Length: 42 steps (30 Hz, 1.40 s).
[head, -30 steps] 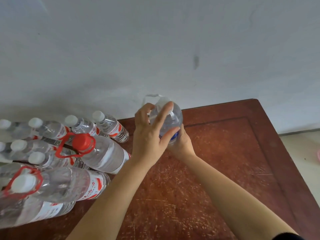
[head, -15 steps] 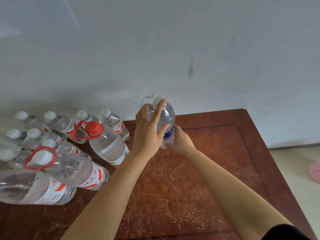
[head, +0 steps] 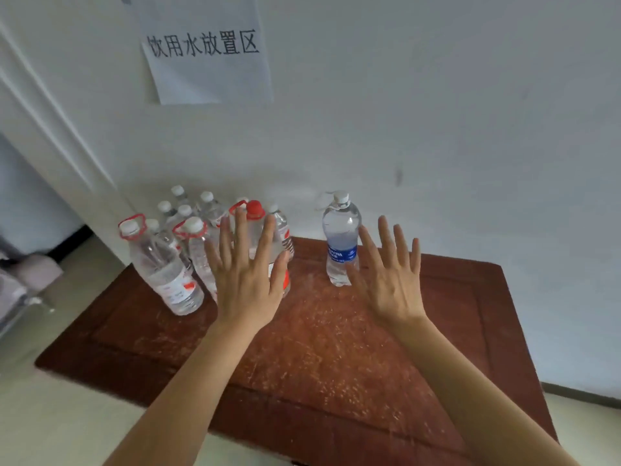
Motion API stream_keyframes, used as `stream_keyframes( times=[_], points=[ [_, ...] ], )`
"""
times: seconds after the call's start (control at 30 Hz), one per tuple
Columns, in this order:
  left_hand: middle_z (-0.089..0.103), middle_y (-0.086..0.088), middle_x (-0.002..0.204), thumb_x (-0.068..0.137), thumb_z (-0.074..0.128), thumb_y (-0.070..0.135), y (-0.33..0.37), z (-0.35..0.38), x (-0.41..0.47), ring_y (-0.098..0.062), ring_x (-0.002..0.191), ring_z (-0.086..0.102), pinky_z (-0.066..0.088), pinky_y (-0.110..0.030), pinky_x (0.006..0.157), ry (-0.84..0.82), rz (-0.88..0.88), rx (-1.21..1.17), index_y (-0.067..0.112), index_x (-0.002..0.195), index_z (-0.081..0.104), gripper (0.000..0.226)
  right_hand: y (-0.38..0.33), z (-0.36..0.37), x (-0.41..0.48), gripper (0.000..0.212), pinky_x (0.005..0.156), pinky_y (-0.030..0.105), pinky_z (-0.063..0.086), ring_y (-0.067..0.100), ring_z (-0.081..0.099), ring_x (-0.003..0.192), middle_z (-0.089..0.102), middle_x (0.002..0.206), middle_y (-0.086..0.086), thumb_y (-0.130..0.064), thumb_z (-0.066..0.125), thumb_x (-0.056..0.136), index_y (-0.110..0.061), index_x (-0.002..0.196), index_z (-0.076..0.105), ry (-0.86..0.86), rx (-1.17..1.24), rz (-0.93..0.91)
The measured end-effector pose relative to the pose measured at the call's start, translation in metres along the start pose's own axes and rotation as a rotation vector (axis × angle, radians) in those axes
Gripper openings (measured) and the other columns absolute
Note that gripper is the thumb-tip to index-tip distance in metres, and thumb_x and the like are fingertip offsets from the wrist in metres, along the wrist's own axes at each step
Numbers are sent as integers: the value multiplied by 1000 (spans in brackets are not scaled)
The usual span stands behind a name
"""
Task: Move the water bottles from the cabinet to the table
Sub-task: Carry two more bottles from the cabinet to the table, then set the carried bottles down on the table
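The blue-labelled bottle (head: 341, 243) is standing upright on the wooden surface (head: 319, 364), close to its back edge and the wall (head: 437, 112). Its long axis is running straight up and its white cap is pointing upward. The right hand (head: 391, 280) is hovering just beside it on the right, its fingers (head: 384, 237) spread straight and gripping nothing. Its thumb is overlapping the bottle's base in the view; whether it is touching cannot be told. The left hand (head: 245, 277) is hovering to the bottle's left, apart from it, with its fingers likewise spread and holding nothing. It is in front of a group of upright bottles (head: 168, 264) crowding the back left corner. Bare wood is showing between the hands, toward the near edge, and out to the right edge. A paper sign (head: 205, 52) is hanging on the wall above the group.
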<state>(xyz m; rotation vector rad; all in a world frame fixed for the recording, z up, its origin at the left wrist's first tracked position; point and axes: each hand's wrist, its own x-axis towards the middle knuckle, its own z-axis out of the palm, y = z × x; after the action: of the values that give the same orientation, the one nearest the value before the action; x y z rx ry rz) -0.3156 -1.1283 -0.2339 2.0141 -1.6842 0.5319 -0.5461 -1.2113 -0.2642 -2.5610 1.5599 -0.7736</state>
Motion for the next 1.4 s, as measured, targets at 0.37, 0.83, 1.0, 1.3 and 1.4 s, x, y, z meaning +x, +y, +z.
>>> stream_keyframes(
  times=[0.37,0.83,1.0,1.3,1.4],
  points=[
    [9,-13,170,105,18,58,-159,-221,-223,-40,155,8,12,-69,118,54,-613,455,27,161,24,64,-282,16,-54,67,120,68,11,44,11,155,17,169,16,-60,36,104,-24,160,33,43,282,-601],
    [10,-15,169,106,19,59,-305,-543,-587,-43,154,7,13,-72,117,308,-1334,931,27,161,18,64,-795,-5,-344,67,120,67,16,45,19,153,19,168,17,-59,38,103,-22,159,35,-35,749,-1362],
    [9,-14,169,105,18,59,-337,-604,-663,-41,155,5,12,-71,118,292,-1469,1061,29,162,13,64,-902,-11,-424,68,120,67,15,45,19,153,15,169,16,-57,43,103,-21,159,33,-75,867,-1506],
    [9,-13,169,104,18,61,-451,-660,-737,-39,155,5,13,-72,117,269,-1614,1200,28,161,21,66,-1085,20,-491,69,122,66,12,45,18,153,13,170,16,-60,37,103,-23,161,29,-152,1043,-1653],
    [8,-12,170,104,20,61,-517,-686,-750,-37,156,3,11,-69,119,309,-1673,1259,30,161,18,64,-1168,40,-503,70,122,65,12,45,19,152,12,170,15,-61,37,103,-22,161,30,-187,1085,-1698]
  ],
)
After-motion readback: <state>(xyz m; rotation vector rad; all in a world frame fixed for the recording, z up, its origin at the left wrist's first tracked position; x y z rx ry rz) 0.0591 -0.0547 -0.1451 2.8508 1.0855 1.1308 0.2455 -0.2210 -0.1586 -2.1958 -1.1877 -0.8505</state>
